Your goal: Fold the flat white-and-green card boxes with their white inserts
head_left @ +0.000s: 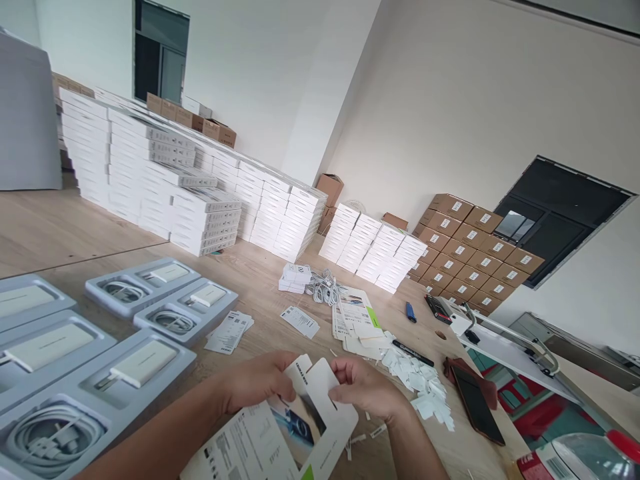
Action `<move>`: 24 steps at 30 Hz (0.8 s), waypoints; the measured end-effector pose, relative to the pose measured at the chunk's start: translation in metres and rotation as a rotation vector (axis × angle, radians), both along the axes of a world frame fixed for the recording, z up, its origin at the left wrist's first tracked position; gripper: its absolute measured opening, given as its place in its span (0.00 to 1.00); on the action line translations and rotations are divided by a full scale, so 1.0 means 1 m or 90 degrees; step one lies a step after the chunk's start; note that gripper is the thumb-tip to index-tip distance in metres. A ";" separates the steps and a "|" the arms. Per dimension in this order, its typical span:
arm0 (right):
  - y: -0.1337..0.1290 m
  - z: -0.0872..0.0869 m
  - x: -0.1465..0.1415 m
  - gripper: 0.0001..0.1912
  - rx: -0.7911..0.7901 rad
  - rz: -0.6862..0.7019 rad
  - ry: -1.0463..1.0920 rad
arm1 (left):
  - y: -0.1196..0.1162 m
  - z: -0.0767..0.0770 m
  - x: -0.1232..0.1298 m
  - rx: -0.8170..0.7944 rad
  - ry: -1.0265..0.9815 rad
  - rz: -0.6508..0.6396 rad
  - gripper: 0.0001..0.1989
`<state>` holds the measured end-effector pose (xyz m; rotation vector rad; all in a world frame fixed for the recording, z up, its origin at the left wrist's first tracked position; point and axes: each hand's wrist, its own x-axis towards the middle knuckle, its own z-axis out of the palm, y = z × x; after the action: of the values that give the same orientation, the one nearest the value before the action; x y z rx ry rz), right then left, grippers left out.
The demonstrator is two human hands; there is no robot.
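Observation:
Low in the middle of the head view, a printed white cardboard packaging sleeve (250, 437) is tilted between my hands. It carries a picture of a device, blocks of small text and a green corner. My left hand (257, 383) grips its upper left edge, thumb on the printed face. With thumb and fingers, my right hand (367, 390) pinches the upper right flap, which has a slot cut in it. The sleeve's lower end runs out of view. More flat printed sleeves (353, 313) lie on the table beyond my right hand.
Grey trays (183, 303) with white chargers and coiled cables fill the left. Leaflets (230, 332), bundled cables (325, 288), white paper scraps (417, 380), a black pen (413, 353), a phone (477, 403) and a bottle (580, 457) lie around. White box stacks (280, 210) stand behind.

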<state>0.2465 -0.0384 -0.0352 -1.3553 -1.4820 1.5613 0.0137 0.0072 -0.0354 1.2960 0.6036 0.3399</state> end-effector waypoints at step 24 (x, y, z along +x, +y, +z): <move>0.004 -0.017 0.019 0.24 -0.074 0.014 0.185 | 0.002 -0.005 -0.001 -0.002 -0.024 -0.018 0.16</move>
<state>0.2657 -0.0345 -0.0518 -1.1195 -1.2500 1.7954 0.0126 0.0090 -0.0408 1.2907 0.5532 0.3398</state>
